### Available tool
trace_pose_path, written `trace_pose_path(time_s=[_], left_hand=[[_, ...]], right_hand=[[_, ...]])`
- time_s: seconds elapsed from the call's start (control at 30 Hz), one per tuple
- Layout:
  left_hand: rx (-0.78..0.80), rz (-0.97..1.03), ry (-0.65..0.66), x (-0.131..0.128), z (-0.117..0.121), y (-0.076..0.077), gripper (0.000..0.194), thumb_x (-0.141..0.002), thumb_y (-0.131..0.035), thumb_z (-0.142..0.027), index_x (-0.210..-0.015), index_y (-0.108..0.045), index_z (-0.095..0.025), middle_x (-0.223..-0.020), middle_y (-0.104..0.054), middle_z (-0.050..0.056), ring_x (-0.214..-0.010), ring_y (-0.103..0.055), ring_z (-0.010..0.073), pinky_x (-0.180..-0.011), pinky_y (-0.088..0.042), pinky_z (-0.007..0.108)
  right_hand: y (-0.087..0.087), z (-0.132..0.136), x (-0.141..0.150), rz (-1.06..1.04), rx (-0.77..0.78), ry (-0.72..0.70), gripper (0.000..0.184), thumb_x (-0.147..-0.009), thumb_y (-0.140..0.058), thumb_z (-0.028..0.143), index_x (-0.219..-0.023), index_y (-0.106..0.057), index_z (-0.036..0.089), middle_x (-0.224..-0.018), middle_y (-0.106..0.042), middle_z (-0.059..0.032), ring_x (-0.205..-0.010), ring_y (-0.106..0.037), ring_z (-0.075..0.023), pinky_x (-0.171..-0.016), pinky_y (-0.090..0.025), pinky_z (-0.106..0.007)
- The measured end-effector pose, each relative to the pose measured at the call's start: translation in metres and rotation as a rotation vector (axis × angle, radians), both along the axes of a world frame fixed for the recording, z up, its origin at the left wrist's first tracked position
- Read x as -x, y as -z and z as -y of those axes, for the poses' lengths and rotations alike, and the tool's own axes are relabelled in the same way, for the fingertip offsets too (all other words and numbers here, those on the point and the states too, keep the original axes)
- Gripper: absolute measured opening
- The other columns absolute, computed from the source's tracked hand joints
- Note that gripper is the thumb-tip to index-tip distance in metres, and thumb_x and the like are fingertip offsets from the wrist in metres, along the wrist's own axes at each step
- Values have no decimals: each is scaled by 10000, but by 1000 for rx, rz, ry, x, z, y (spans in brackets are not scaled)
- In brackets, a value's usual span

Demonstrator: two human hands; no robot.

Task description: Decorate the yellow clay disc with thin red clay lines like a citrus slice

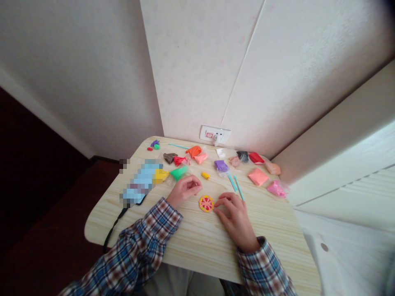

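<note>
A small round clay disc [206, 203] lies flat on the table, with a yellow rim, red wedges and pink spokes like a fruit slice. My right hand [235, 218] is beside it, with thumb and index fingertip closed at its right edge. Just up and to the left of the disc, my left hand [186, 190] hovers with its fingers curled together; whatever is in them, if anything, is too small to make out. Behind the disc lies a yellow clay lump [205, 175]. A flat blue tool [232, 183] and a thin blue stick tool [238, 188] rest behind my right hand.
Bagged clay, including green [179, 173], orange [194, 151], purple [221, 166] and coral [258, 176] packs, spreads across the back. A blurred phone [142, 183] with a black cable [112, 230] lies at left. Small purple clay pieces [154, 143] sit at the far left corner.
</note>
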State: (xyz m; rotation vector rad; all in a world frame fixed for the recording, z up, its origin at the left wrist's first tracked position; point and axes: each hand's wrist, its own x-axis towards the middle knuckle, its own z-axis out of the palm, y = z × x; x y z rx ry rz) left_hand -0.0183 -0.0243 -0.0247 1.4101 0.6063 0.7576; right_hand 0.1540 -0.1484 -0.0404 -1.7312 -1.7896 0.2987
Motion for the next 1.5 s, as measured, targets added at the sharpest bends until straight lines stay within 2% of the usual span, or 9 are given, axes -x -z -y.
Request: trace_pose_path(time_s=[0.23,0.53,0.73,0.87,1.1,1.23,1.4,1.47,1.5], left_hand=[[14,-8,-24,2,1,-1,228,-724,-647,-340,-718,-557,-130,-698,-488,-8,-641,-456,95,-565,-383,220],[6,2,-41,3,-1,5,259,-716,-655,-370,-731,-553,-133,-681,-493,-8,-641,-466,103,-575,-384,233],[32,21,-25,0,1,5,295,-678,-689,-391,-697,-547,-133,-670,-492,-16,-598,-460,87,-562,-376,229],[52,65,-51,2,2,2,341,-662,-707,-430,-693,-548,-130,-675,-505,-12,-583,-463,80,-548,-373,223],[84,136,-62,6,6,-1,362,-668,-710,-448,-696,-551,-124,-663,-536,-7,-555,-478,75,-538,-372,225],[82,244,-176,13,-1,-4,310,-679,-719,-392,-686,-563,-124,-608,-540,-6,-543,-471,80,-527,-356,225],[161,586,-470,29,-17,-11,249,-676,-725,-321,-736,-552,-152,-609,-518,-27,-548,-445,68,-519,-336,201],[166,559,-474,29,-17,-11,252,-678,-721,-320,-745,-549,-149,-633,-525,-24,-559,-448,65,-516,-330,195],[157,495,-422,27,-15,-10,259,-686,-712,-337,-736,-545,-145,-619,-522,-25,-551,-442,64,-515,-327,195]], right_hand=[[-1,3,2,104,-49,-11,106,-864,-521,210,-902,-618,231,-1017,-565,-51,-954,-538,-194,-837,-371,-370],[-1,23,-5,274,-203,-105,336,-869,-424,111,-1139,-587,229,-990,-595,-54,-888,-551,-169,-840,-316,-364],[1,30,-6,351,-237,-114,342,-854,-434,119,-1128,-607,227,-992,-617,-61,-901,-563,-182,-850,-299,-369],[2,31,-5,349,-227,-117,362,-859,-422,138,-1158,-595,247,-998,-619,-61,-916,-565,-180,-847,-308,-358],[4,29,-6,350,-232,-94,354,-849,-424,132,-1101,-627,276,-999,-620,-52,-928,-571,-183,-856,-317,-363],[4,30,-6,378,-204,-60,351,-847,-429,132,-1106,-623,267,-1011,-619,-58,-943,-570,-192,-856,-324,-370],[4,31,-6,369,-193,-55,338,-850,-435,140,-1103,-627,256,-1010,-620,-61,-940,-569,-190,-853,-332,-367],[4,31,-7,364,-197,-82,356,-844,-437,135,-1123,-618,261,-1011,-622,-56,-931,-570,-184,-850,-335,-362],[4,32,-8,369,-196,-96,364,-841,-437,131,-1133,-613,260,-1013,-623,-55,-929,-570,-182,-852,-336,-362]])
